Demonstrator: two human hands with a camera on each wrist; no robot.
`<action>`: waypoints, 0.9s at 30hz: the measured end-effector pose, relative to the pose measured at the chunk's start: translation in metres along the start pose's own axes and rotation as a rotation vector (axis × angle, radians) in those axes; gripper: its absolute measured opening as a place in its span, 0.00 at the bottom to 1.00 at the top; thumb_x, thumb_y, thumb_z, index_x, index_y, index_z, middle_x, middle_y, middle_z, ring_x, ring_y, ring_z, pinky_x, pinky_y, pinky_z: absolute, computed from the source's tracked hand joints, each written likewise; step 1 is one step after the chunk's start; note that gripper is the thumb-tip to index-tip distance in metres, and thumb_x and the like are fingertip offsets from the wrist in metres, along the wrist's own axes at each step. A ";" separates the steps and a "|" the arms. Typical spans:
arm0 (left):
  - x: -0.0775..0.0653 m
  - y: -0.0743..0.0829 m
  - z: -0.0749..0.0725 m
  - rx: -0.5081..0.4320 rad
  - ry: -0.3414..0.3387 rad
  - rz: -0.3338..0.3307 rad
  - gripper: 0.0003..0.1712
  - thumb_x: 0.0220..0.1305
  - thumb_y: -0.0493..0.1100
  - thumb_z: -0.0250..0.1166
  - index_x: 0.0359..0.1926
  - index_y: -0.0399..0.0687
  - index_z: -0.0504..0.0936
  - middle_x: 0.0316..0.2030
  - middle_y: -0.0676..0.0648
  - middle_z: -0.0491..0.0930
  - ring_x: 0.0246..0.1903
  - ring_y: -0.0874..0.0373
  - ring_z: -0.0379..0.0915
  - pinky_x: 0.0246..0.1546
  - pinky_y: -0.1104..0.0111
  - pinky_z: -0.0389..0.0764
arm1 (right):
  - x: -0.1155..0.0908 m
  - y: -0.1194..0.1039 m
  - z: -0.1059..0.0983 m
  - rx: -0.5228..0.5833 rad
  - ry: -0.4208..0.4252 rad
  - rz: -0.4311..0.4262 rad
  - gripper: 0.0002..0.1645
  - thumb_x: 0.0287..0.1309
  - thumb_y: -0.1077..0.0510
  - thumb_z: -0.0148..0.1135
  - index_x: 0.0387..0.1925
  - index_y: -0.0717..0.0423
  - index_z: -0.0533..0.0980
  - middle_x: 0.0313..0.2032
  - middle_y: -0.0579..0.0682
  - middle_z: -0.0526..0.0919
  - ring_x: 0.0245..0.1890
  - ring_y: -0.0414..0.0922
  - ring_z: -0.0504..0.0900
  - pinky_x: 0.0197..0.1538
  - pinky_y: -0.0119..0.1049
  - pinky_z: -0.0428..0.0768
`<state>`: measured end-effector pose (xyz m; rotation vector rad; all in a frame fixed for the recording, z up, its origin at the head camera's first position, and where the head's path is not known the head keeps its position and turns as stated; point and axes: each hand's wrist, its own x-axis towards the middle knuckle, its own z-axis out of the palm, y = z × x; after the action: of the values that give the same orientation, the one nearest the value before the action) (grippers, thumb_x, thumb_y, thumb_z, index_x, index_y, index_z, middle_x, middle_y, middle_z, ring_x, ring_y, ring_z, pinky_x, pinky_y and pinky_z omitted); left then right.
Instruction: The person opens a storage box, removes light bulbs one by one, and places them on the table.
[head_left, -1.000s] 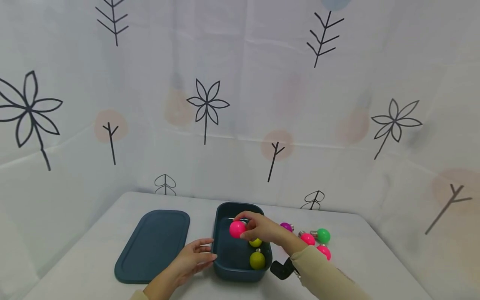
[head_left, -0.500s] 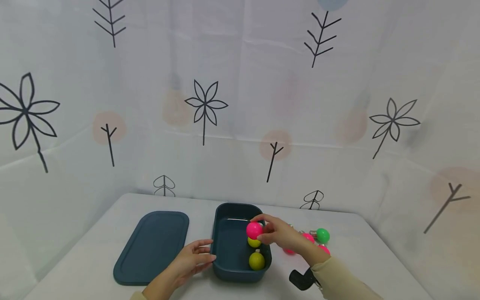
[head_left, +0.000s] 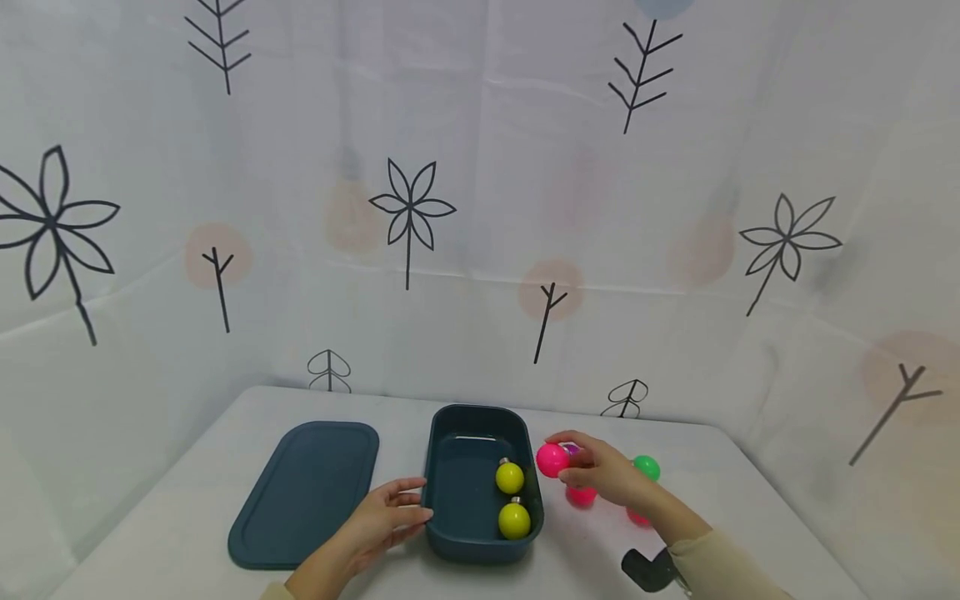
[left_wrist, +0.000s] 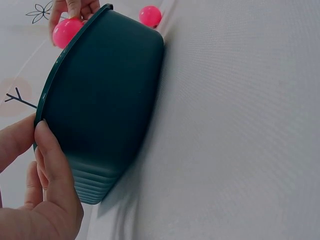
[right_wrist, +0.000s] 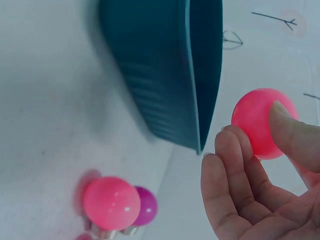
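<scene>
My right hand (head_left: 600, 471) pinches a pink light bulb (head_left: 552, 460) between thumb and fingers, just beyond the right rim of a dark blue-green plastic box (head_left: 457, 533). In the right wrist view the bulb's round glass (right_wrist: 260, 117) shows; its base is hidden by the hand. Two yellow light bulbs, one nearer (head_left: 513, 522) and one farther (head_left: 509, 478), lie inside the box along its right wall. My left hand (head_left: 386, 517) holds the box's left rim; the left wrist view shows fingertips (left_wrist: 47, 135) right at that rim.
Right of the box several more bulbs lie on the table, among them a green one (head_left: 646, 468) and pink ones (head_left: 581, 496), partly behind my right hand. A purple bulb (right_wrist: 146, 206) sits behind a pink one. A flat dark blue lid (head_left: 303, 492) lies left of the box.
My right hand has carried the pink bulb to the right, from over the box to past its right rim, uncovering the yellow bulbs. The left hand stays at the box.
</scene>
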<state>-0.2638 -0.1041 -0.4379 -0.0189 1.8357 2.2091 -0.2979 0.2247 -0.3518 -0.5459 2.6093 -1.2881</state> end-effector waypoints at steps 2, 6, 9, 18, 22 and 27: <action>-0.001 0.000 0.000 -0.002 -0.002 0.002 0.36 0.51 0.33 0.70 0.61 0.32 0.65 0.43 0.42 0.71 0.37 0.56 0.75 0.44 0.63 0.79 | -0.003 0.005 -0.003 0.003 0.003 -0.011 0.30 0.55 0.61 0.64 0.59 0.55 0.67 0.39 0.54 0.78 0.38 0.48 0.79 0.42 0.47 0.80; -0.001 0.000 0.001 0.006 -0.004 0.017 0.35 0.52 0.33 0.69 0.60 0.32 0.65 0.43 0.42 0.71 0.36 0.56 0.75 0.43 0.63 0.79 | -0.009 0.015 -0.009 0.026 0.000 -0.022 0.30 0.55 0.62 0.64 0.59 0.58 0.67 0.33 0.53 0.77 0.34 0.48 0.77 0.41 0.46 0.80; -0.002 0.000 0.001 0.008 -0.002 0.019 0.35 0.52 0.32 0.69 0.60 0.32 0.65 0.43 0.42 0.71 0.36 0.56 0.75 0.43 0.63 0.79 | -0.015 0.023 -0.013 0.051 -0.010 -0.022 0.30 0.55 0.63 0.63 0.59 0.60 0.66 0.31 0.54 0.76 0.33 0.50 0.77 0.41 0.47 0.80; -0.001 -0.002 0.000 0.000 0.005 0.016 0.35 0.52 0.32 0.69 0.61 0.31 0.65 0.43 0.42 0.71 0.36 0.56 0.75 0.43 0.62 0.79 | -0.027 0.049 -0.017 0.062 0.000 0.033 0.31 0.54 0.63 0.64 0.59 0.65 0.65 0.32 0.56 0.79 0.31 0.50 0.78 0.37 0.42 0.81; 0.000 -0.003 0.000 -0.003 0.000 0.019 0.35 0.53 0.32 0.68 0.61 0.31 0.64 0.43 0.42 0.71 0.36 0.56 0.75 0.43 0.62 0.79 | -0.030 0.063 -0.017 0.065 0.034 0.072 0.33 0.52 0.64 0.66 0.59 0.66 0.65 0.40 0.59 0.77 0.32 0.50 0.79 0.37 0.41 0.81; 0.001 -0.003 0.000 -0.007 -0.003 0.018 0.35 0.53 0.32 0.68 0.61 0.31 0.64 0.43 0.43 0.70 0.36 0.56 0.75 0.44 0.62 0.79 | -0.034 0.077 -0.015 0.045 0.058 0.171 0.34 0.51 0.64 0.66 0.59 0.64 0.65 0.31 0.55 0.75 0.31 0.47 0.76 0.37 0.41 0.81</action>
<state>-0.2637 -0.1033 -0.4409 -0.0008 1.8340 2.2265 -0.2905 0.2917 -0.4041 -0.2747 2.6000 -1.3223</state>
